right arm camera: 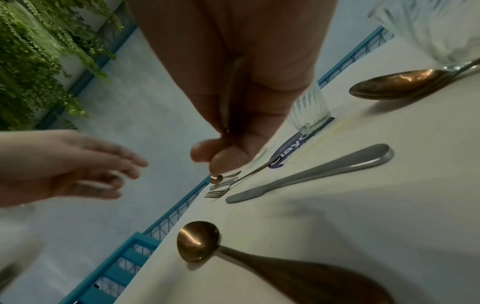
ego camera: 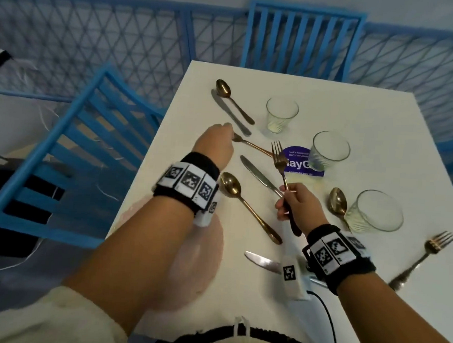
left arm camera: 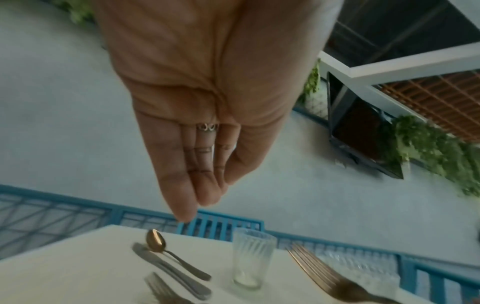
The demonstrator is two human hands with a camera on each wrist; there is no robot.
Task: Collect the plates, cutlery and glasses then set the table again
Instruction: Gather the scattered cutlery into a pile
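Observation:
My right hand [ego camera: 293, 202] grips a gold fork [ego camera: 279, 158] by its handle, tines up, above the white table [ego camera: 334, 257]; the handle [right arm camera: 231, 92] runs through my palm. My left hand [ego camera: 219, 139] reaches over the tines of another gold fork [ego camera: 251, 144] that lies flat. Its fingers [left arm camera: 205, 185] are straight and hold nothing. Loose on the table lie spoons [ego camera: 231, 183] [ego camera: 225, 87] [ego camera: 337, 199], knives [ego camera: 259, 176] [ego camera: 231, 113] [ego camera: 262, 261] and a fork [ego camera: 438, 242]. Three ribbed glasses [ego camera: 281, 116] [ego camera: 330, 151] [ego camera: 377, 209] stand upright. A pinkish plate [ego camera: 201, 265] shows blurred under my left forearm.
A purple round sticker [ego camera: 303, 162] sits mid-table beside one glass. Blue slatted chairs stand at the left side [ego camera: 69, 161] and the far end [ego camera: 302, 38]. A blue mesh fence [ego camera: 95, 38] runs behind them. A black cable [ego camera: 327, 318] trails from my right wrist.

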